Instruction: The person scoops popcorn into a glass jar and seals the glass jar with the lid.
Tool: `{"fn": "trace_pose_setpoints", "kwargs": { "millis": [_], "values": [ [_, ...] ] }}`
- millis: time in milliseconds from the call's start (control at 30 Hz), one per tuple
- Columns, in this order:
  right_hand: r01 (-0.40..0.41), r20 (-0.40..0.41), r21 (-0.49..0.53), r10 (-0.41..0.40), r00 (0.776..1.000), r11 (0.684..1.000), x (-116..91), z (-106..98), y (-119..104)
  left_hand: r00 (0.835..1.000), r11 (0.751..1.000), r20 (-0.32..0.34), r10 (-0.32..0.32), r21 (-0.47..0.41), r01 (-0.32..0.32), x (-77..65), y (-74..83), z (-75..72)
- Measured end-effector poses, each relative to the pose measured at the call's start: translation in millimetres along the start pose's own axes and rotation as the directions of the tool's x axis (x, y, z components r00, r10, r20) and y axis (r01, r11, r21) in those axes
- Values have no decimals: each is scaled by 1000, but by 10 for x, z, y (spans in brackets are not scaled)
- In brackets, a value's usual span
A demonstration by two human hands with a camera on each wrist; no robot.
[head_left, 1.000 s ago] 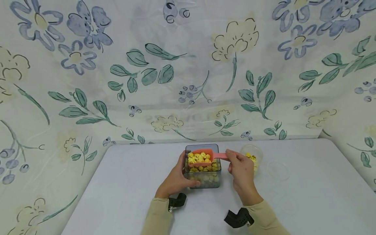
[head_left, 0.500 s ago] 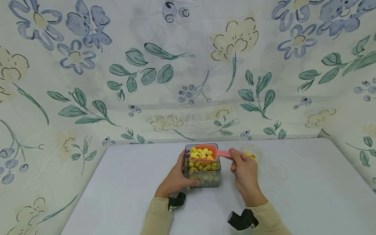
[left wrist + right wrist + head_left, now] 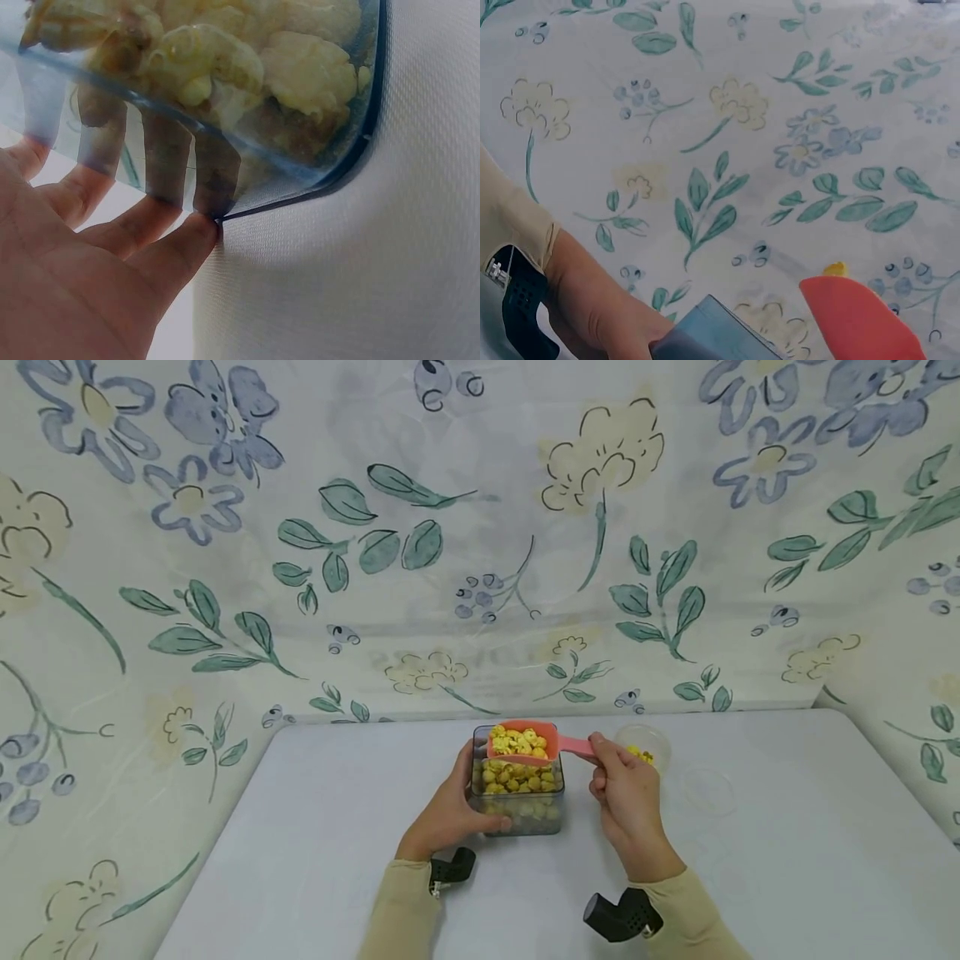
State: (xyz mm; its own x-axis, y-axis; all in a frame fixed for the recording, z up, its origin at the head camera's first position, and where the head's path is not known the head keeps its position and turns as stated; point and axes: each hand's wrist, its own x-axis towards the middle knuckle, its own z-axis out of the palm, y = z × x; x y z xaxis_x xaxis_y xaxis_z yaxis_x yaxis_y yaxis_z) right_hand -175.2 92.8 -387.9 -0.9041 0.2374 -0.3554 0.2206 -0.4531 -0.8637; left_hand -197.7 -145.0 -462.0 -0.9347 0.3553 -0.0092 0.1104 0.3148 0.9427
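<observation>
My left hand (image 3: 446, 818) grips a clear bluish square container (image 3: 536, 822) by its left side, thumb across the front wall. In the left wrist view its fingers (image 3: 169, 255) spread along the container's wall, partly seen through the plastic. Popcorn (image 3: 521, 778) fills much of the container. My right hand (image 3: 628, 810) pinches the handle of a coral-pink scoop (image 3: 576, 745), which hovers over the container's far part, heaped with yellow popcorn. From the right wrist, the back of the scoop (image 3: 859, 319) shows beside the container (image 3: 709, 334); my right hand is out of that view.
Behind my right hand stands a small clear round tub (image 3: 647, 737) with some popcorn in it. A clear round lid (image 3: 708, 793) lies right of it on the white table (image 3: 322, 827). Floral cloth (image 3: 510, 660) rises behind the table and at its sides.
My right hand has moved the loaded scoop up and away, slightly rightward, toward the container's far rim; more popcorn in the container now shows below it. The left hand keeps its hold.
</observation>
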Motion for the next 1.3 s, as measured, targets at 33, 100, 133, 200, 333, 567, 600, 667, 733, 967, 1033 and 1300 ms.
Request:
{"fn": "trace_pose_setpoints", "kwargs": {
  "millis": [33,100,133,200,333,567,600,667,733,967,1033,1300],
  "values": [
    [2,4,5,-2,1000,1000,-3,-3,-7,1000,1000,0,-1,1,1,4,2,-2],
    [0,9,8,-1,1000,1000,-11,-5,-20,1000,1000,0,-16,-2,16,8,11,-2],
    [-1,9,5,1,1000,1000,-15,-5,-26,1000,1000,1,-21,-2,21,9,15,-1],
    [2,4,5,-2,1000,1000,-21,-7,-41,1000,1000,3,-28,-4,28,8,20,1],
    [16,3,5,-16,1000,1000,-32,-26,-80,999,999,3,-40,-8,40,5,29,3],
    [50,-16,2,-50,999,999,-29,-85,-152,999,999,10,42,-11,-42,23,8,-1],
    [57,-23,-1,-57,998,998,-26,-94,-162,998,998,9,56,-13,-55,24,6,0],
    [75,-31,-13,-75,997,997,-22,-113,-180,998,998,6,68,-9,-68,26,7,1],
    [94,-35,-38,-96,995,995,-24,-135,-202,998,998,7,69,-11,-69,24,24,3],
    [136,-56,-89,-142,988,987,-19,-207,-283,998,998,43,51,-42,-49,-43,247,-18],
    [137,-57,-73,-141,988,988,-11,-227,-307,997,998,51,57,-37,-55,-62,298,-22],
    [112,-32,-27,-113,993,993,7,-311,-382,997,997,28,66,-36,-65,-13,129,-10]
  ]
}}
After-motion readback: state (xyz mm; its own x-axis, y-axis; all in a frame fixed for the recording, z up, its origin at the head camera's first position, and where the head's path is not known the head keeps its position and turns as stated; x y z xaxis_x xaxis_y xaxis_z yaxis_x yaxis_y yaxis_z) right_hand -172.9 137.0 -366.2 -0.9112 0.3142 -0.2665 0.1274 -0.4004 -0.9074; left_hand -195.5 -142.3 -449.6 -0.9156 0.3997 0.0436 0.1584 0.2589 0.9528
